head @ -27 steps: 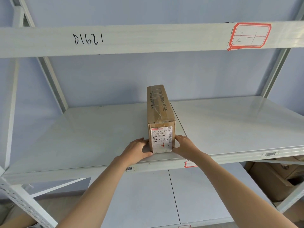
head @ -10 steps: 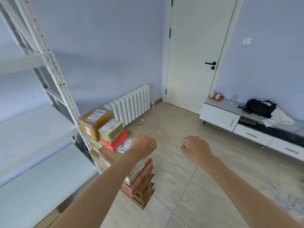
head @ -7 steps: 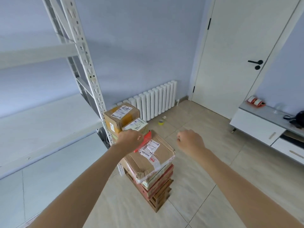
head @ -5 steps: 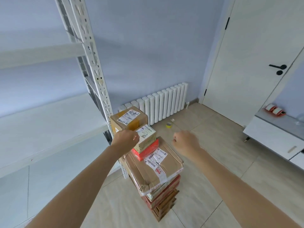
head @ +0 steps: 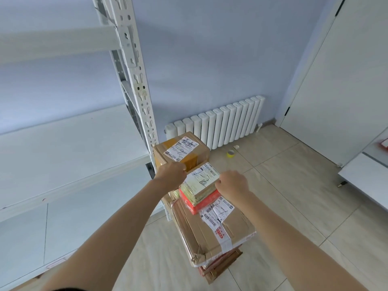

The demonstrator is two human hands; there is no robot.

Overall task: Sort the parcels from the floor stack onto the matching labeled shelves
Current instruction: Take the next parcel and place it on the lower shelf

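- Forearms are seen reaching in from the bottom edge toward the floor stack, which stands on the tiled floor just beside the rack upright.
- Closest in the stack, under a large brown carton with a taped label, several flat red and brown parcels are glimpsed; their number cannot be told.
- On that carton a red parcel lies, and on it the small yellowish parcel with a white label marked in pen; the writing looks like "2-1" but is not read with certainty.
- The left hand is curled against the parcel's left end and the right hand against its right end; both seem to have hold of it, though the fingertips are hidden, and it appears not yet lifted.
- The parcel is judged light and fairly stiff, its glossy wrapping possibly slippery, so a hold at the 2 short ends with fingers under the bottom edge would be safest.
- Behind it a taller brown box with yellow tape is seen against the upright.
- To the left, pale shelves are seen; farther off, a tape roll, a white radiator and a door.
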